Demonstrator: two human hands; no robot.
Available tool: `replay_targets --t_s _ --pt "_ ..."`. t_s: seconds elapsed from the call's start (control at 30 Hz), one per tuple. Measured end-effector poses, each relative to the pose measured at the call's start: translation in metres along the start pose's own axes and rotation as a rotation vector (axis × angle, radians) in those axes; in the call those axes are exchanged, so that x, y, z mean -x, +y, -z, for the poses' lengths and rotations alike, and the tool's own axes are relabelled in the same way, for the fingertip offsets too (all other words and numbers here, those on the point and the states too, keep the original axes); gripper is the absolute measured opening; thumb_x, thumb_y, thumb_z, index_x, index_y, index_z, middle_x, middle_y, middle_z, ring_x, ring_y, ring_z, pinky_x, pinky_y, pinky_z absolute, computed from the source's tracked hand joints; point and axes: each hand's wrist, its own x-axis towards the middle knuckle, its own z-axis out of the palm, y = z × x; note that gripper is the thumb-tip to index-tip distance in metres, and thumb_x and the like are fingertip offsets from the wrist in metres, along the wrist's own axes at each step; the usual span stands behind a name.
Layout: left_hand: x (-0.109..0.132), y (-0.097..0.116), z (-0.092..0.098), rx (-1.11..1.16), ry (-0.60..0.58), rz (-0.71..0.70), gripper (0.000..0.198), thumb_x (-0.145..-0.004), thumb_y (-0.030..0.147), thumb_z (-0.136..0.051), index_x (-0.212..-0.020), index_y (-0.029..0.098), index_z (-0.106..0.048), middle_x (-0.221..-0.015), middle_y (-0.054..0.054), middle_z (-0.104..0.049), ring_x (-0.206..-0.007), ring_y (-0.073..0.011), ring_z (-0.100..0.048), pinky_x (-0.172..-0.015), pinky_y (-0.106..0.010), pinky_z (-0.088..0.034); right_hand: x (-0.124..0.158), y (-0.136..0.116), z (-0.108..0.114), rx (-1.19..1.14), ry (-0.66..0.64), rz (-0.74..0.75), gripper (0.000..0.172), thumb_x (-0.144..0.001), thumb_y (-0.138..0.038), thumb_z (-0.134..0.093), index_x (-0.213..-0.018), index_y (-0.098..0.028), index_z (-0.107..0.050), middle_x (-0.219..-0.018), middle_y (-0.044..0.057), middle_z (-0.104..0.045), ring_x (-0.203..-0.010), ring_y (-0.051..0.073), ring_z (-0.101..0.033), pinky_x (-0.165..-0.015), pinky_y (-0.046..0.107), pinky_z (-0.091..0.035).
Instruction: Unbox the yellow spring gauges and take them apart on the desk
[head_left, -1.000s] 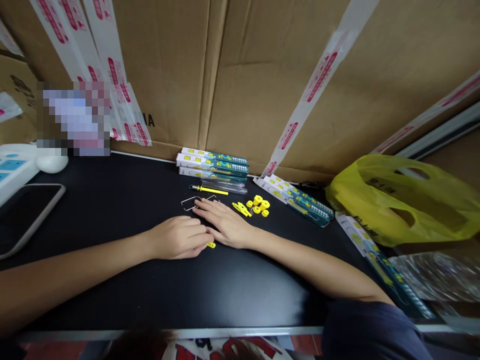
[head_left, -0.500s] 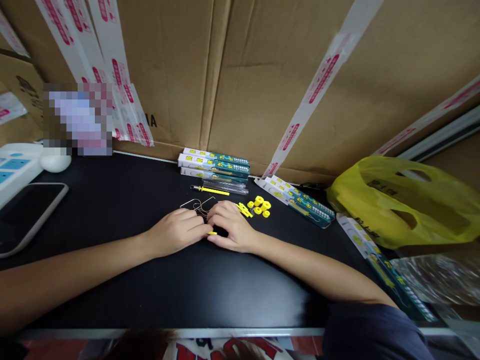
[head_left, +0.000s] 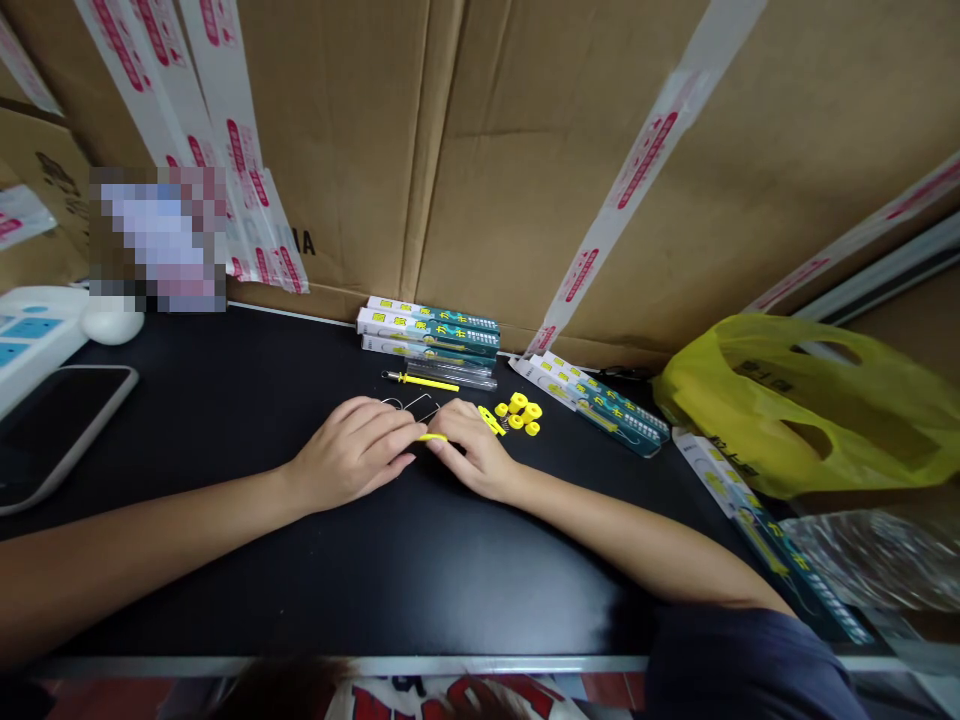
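My left hand [head_left: 358, 452] and right hand [head_left: 471, 447] pinch a small yellow piece [head_left: 433, 437] between their fingertips at table [head_left: 225, 420] centre. Yellow rollers [head_left: 523, 411] lie at two o'clock, wire loops [head_left: 411, 405] at twelve.

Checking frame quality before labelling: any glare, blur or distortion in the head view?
Head view: wide-angle bowing bends the black table edge; soft sheen near the right forearm; a pixelated block masks the upper left; the yellow bag and clear plastic beside it smear; both hands stay sharp.
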Motion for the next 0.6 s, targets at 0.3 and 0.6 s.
replay_targets --t_s 0.3,0.6 --pt "-0.0027 -0.0055 0.0019 0.117 -0.025 0.301 0.028 -0.089 0.019 -0.043 -0.116 0.013 -0.047 -0.112 -0.010 -0.061 -0.102 -0.0222 -0.055 -0.094 -0.041 -0.038 0.0027 0.0083 0.0005 -0.348 0.271 -0.171 0.041 -0.097 -0.042 -0.033 -0.068 -0.020 -0.051 -0.070 0.003 -0.054 -0.074 0.017 -0.053 -0.075 0.033 -0.044" --pt "-0.0029 -0.0075 0.0029 0.043 -0.124 0.206 0.014 -0.092 0.025 -0.046 -0.093 0.020 -0.059 -0.087 -0.001 -0.066 -0.085 -0.0183 -0.057 -0.091 -0.040 -0.034 0.0016 0.0054 0.0020 -0.249 0.157 -0.088 0.039 -0.097 -0.040 -0.033 -0.069 -0.020 -0.052 -0.070 0.004 -0.055 -0.074 0.017 -0.051 -0.072 0.033 -0.043"
